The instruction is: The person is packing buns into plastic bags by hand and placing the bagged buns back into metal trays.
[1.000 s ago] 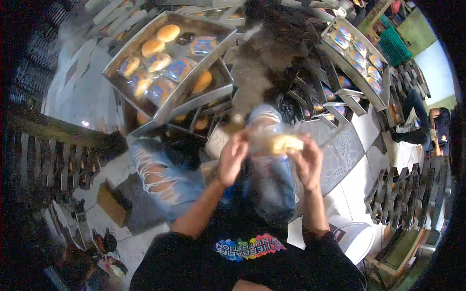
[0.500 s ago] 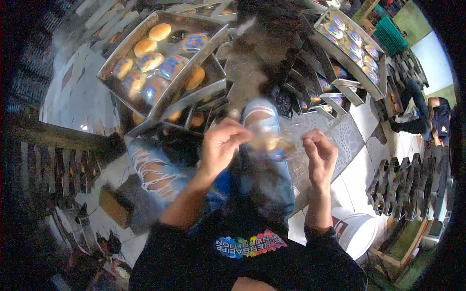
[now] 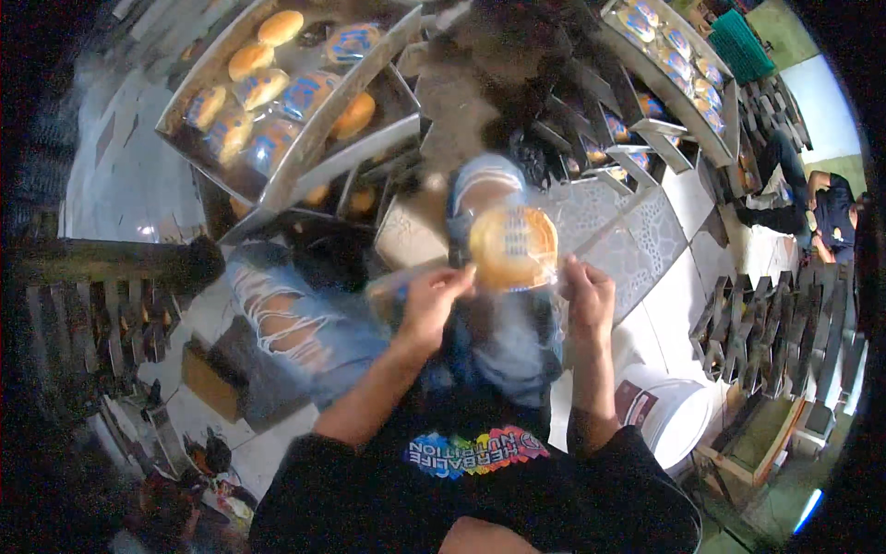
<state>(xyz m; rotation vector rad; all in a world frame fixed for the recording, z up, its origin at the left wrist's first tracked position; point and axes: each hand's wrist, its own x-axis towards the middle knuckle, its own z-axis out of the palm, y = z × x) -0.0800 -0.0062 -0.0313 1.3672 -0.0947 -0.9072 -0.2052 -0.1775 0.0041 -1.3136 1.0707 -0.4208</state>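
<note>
A round golden bun (image 3: 489, 254) in a clear printed plastic bag is held up in front of my knees, its flat face toward me. My left hand (image 3: 434, 305) pinches the bag's left edge between thumb and fingers. On the opposite side my right hand (image 3: 591, 291) is closed on the bag's right edge. At the upper left, a metal tray (image 3: 314, 126) holds loose buns (image 3: 281, 29) and several bagged buns (image 3: 309, 95). It rests on other trays, where more buns show.
On the right, another metal tray (image 3: 660, 97) of bagged buns tops a stack of trays. A white bucket (image 3: 678, 415) stands by my right elbow, a cardboard box (image 3: 214, 379) on the floor to the left. Another person (image 3: 831, 217) sits at the far right, near a green crate (image 3: 741, 46).
The blurred bag between my hands has become a steady bun held face-on and higher. My hands have moved slightly lower, the left to the right. The trays appear shifted up and left.
</note>
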